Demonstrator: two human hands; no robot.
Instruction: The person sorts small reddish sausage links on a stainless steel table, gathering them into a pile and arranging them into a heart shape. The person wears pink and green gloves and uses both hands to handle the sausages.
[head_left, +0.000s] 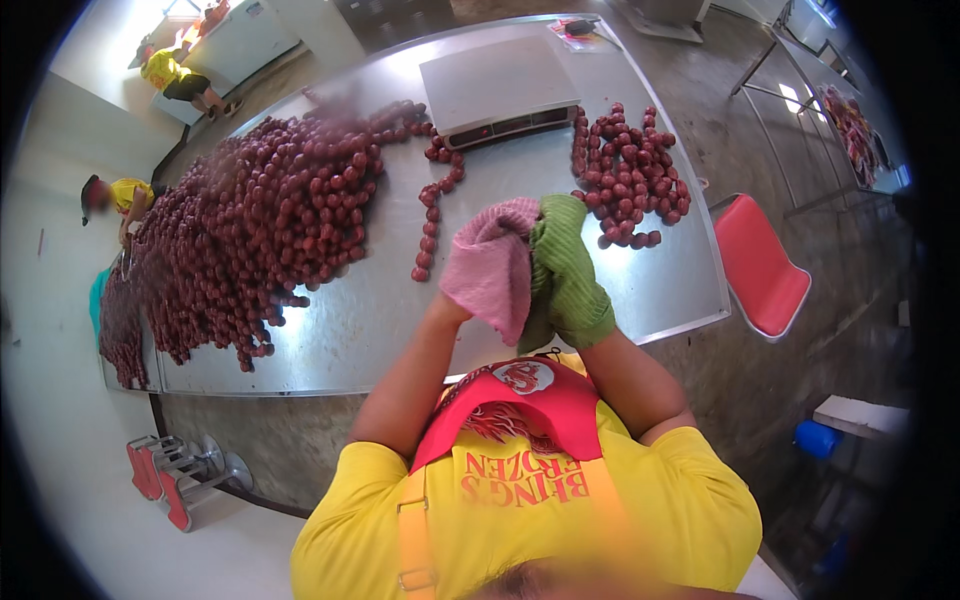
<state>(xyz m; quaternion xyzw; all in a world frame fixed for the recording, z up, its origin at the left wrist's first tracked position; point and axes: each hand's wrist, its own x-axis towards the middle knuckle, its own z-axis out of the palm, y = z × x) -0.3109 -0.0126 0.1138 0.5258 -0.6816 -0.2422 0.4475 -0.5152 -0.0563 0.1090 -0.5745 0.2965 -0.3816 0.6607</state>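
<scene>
My left hand (454, 306) is mostly hidden behind a pink cloth (491, 262), which drapes over its fingers. A green cloth (570, 262) wraps my right hand (581, 300) down to the wrist. Both cloths meet in front of my chest, over the near side of a metal table (360, 330). Beyond them, one string of round dark-red sausages (429, 232) lies on the metal. A smaller heap of linked sausages (630, 172) is at the right, and a very large heap (262, 217) spreads over the left. The fingers of both hands are covered by cloth.
A flat metal-topped scale (499, 82) stands at the table's far side. Past the right edge is a red chair (761, 262). Stools (169, 480) lie at lower left. One person (131, 196) is at the table's left end, another (169, 71) by a white chest at the back.
</scene>
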